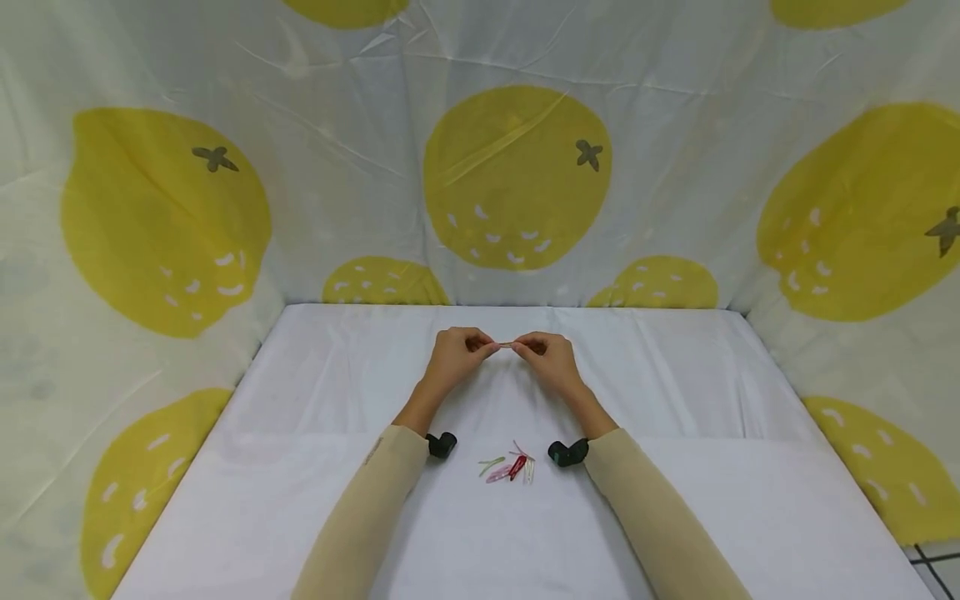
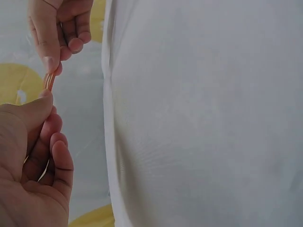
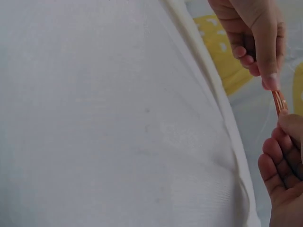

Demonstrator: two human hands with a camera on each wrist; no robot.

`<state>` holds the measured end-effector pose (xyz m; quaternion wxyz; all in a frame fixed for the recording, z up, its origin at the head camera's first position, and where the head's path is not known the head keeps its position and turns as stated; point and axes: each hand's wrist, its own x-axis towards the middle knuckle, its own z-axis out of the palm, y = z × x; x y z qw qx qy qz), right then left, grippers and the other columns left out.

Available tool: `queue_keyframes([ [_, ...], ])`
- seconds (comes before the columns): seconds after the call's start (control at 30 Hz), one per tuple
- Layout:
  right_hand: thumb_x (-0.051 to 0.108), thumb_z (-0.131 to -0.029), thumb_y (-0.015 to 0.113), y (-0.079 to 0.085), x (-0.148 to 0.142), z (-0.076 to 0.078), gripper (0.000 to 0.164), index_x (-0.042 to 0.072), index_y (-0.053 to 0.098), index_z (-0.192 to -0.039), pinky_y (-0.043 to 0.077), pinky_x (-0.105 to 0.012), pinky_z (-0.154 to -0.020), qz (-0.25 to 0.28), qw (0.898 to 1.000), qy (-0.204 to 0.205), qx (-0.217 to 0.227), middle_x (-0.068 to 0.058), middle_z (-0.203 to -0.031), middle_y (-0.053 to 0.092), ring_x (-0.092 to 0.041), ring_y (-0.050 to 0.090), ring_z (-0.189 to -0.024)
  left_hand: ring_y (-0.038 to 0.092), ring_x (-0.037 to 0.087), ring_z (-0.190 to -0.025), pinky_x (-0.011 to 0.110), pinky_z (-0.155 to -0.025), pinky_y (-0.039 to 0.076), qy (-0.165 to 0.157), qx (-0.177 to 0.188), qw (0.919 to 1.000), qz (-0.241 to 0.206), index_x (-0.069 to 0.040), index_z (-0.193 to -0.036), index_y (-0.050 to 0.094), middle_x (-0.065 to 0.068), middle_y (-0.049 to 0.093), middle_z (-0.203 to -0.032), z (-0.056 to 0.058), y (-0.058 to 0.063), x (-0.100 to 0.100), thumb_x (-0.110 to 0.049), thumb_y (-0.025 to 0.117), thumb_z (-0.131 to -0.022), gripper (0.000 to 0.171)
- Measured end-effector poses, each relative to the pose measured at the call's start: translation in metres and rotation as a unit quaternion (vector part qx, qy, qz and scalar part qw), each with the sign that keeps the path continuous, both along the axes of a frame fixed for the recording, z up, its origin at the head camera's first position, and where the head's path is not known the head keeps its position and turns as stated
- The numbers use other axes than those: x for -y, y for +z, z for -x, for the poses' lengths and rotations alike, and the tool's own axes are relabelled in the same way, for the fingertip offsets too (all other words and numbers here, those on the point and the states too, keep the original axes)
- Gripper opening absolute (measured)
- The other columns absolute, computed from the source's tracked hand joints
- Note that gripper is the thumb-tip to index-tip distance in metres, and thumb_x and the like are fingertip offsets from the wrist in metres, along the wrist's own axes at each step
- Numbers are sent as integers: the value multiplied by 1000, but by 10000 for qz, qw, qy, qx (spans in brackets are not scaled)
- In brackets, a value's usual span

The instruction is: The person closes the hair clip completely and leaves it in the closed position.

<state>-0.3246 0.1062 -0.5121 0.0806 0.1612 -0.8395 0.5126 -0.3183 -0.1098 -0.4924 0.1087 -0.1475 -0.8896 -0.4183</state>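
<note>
A small orange hair clip (image 1: 506, 344) with slots along its length is held level between both hands, near the far edge of the table. My left hand (image 1: 455, 358) pinches one end between thumb and fingertips. The other end is pinched the same way by my right hand (image 1: 553, 358). In the left wrist view the middle of the clip (image 2: 49, 82) shows between the two thumbs; the right wrist view shows the same stretch of the clip (image 3: 279, 100). Both its ends are hidden under fingers. Between the forearms lies a loose pile of several hair clips, among them a red clip (image 1: 517, 467).
A white cloth (image 1: 480, 533) covers the table. Pink clips (image 1: 498, 474) and a green clip (image 1: 491, 465) lie in the pile. Behind the table and at both sides hangs a curtain (image 1: 517, 175) printed with yellow fruit. Black wrist devices (image 1: 442, 445) sit at both cuffs.
</note>
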Motion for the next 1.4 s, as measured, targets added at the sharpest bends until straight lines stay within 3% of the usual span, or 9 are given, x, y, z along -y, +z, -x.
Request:
queue_keyframes([
  [0.23,26,-98,72,-16,3,15,21,7,80,-104,49,-23,-65,-165,9995,-98,261,-8,-92,77,-11,61,-74,64,12,-71,26,-65,51,55,422,9991,-46,-12,-91,82,1,76,-81,12,-10,0,-29,80,-92,17],
  [0.37,25,-98,72,-19,5,18,19,9,81,-103,49,-26,-69,-329,9985,-157,399,-6,-92,77,-14,60,-76,66,14,-79,29,-71,54,130,762,9970,24,-13,-94,82,0,77,-86,19,-18,1,-28,78,-94,16],
  [0.53,25,-97,74,-17,10,23,18,9,81,-101,52,-28,-74,-474,9978,-279,382,-6,-94,78,-16,65,-81,68,17,-85,33,-77,55,329,905,9953,110,-14,-94,83,1,78,-88,25,-23,2,-28,78,-94,15],
  [0.77,21,-97,74,-19,15,27,16,8,82,-99,54,-32,-76,-931,9945,-420,212,-6,-92,78,-17,68,-82,71,21,-89,35,-80,56,638,1029,9926,31,-13,-92,84,3,80,-87,29,-22,-1,-27,80,-91,14],
  [0.93,21,-97,73,-20,16,27,16,7,81,-99,56,-36,-79,-1007,9932,-458,352,-7,-93,78,-20,69,-85,71,23,-95,37,-85,56,764,1160,9901,180,-13,-91,85,3,80,-88,30,-23,-4,-27,81,-90,15],
  [1.1,20,-98,72,-21,17,27,16,7,81,-100,56,-38,-82,-1124,9913,-450,518,-8,-96,78,-21,69,-90,70,25,-98,39,-89,56,766,1203,9890,393,-12,-90,85,3,80,-88,31,-25,-6,-27,82,-90,15],
  [1.4,19,-98,72,-17,18,29,17,5,80,-103,57,-40,-83,-1201,9902,-455,546,-9,-98,77,-23,69,-91,71,25,-100,38,-90,56,742,1266,9885,377,-11,-93,85,4,80,-92,32,-20,-4,-27,83,-90,16],
])
